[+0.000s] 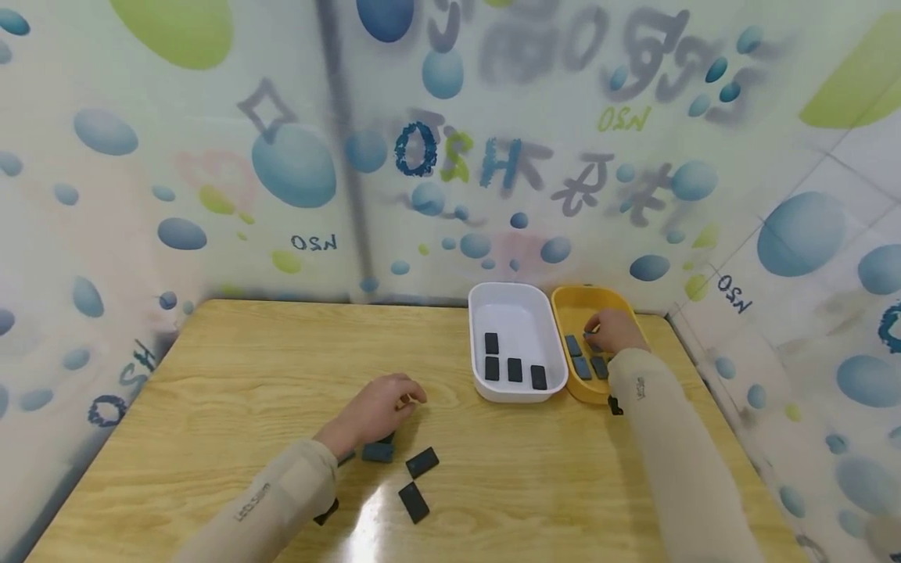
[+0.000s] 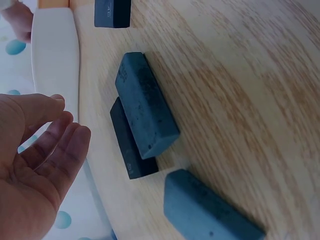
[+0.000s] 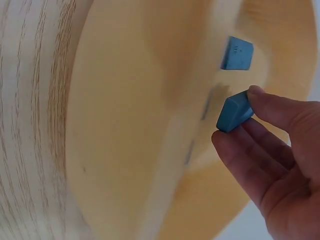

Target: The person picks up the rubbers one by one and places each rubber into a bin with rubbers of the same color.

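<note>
Cream-coloured long sleeves [image 1: 683, 461] reach across a pale wood-grain table [image 1: 528, 477], where a person's right hand [image 1: 615, 331] pinches a small blue-grey rectangular block [image 3: 233, 113] between thumb and fingers inside an oval yellow plastic tub [image 1: 579, 300]. Other blue-grey blocks [image 1: 581, 368] lie in the tub; beside it, a white plastic tub [image 1: 517, 309] holds four black rectangular blocks [image 1: 515, 370]. The left hand [image 1: 376, 407], fingers loosely bent and holding nothing, hovers near a loose blue-grey block [image 2: 147, 105] overlapping a dark one [image 2: 124, 142].

The pinched block looks light, stiff and fairly smooth, unlikely to crush but perhaps apt to slip at a bevelled corner; opposite long sides would seem the surest hold.

Whether it touches the tub floor is hard to tell. The right forearm hides part of the yellow tub, the left wrist covers another blue-grey block [image 2: 207, 207], and small black shapes [image 1: 615, 405] beneath the cuffs cannot be identified.
</note>
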A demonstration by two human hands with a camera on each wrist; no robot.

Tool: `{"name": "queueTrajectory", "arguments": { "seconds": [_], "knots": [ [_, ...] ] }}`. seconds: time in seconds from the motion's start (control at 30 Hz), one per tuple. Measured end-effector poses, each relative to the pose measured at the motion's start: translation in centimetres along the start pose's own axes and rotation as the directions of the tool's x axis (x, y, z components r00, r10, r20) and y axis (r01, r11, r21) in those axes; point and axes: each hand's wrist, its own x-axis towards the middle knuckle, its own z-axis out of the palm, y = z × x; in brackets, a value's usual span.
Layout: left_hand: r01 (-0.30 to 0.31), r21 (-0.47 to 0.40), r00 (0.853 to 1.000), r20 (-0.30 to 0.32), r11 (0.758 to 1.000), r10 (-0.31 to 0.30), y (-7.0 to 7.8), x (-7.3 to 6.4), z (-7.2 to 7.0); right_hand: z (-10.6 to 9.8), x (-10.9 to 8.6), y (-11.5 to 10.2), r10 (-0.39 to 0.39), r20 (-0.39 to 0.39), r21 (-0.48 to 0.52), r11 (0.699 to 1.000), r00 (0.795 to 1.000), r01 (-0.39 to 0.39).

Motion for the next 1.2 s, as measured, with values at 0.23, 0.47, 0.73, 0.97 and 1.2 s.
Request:
{"name": "queueTrajectory", "arguments": {
  "seconds": [0.23, 0.47, 0.73, 0.97, 1.2],
  "knots": [
    [0.012, -0.002, 1.0, 0.001, 1.0, -0.012, 0.1, -0.3, -0.2, 0.4, 0.3, 0.1, 0.023, 0.023, 0.021, 1.0, 0.999, -0.023],
    [0.027, -0.002, 1.0, 0.008, 1.0, -0.027, 0.1, -0.3, -0.3, 1.0, 0.7, 0.2, 0.064, 0.032, 0.044, 0.997, 0.997, -0.065],
    [0.026, -0.009, 1.0, 0.016, 1.0, -0.026, -0.1, -0.3, -0.4, 1.6, 0.9, 0.2, 0.08, 0.037, 0.05, 0.995, 0.996, -0.082],
    [0.036, -0.015, 0.999, 0.013, 0.999, -0.035, 0.0, -0.6, -0.8, 0.9, 0.1, -0.2, 0.011, -0.05, 0.026, 1.0, 0.999, -0.01],
    [0.0, 0.003, 1.0, 0.014, 1.0, 0.0, 0.1, -0.8, -1.1, -0.5, -1.3, -1.3, -0.044, -0.11, -0.003, 0.999, 0.993, 0.044]
  ]
}}
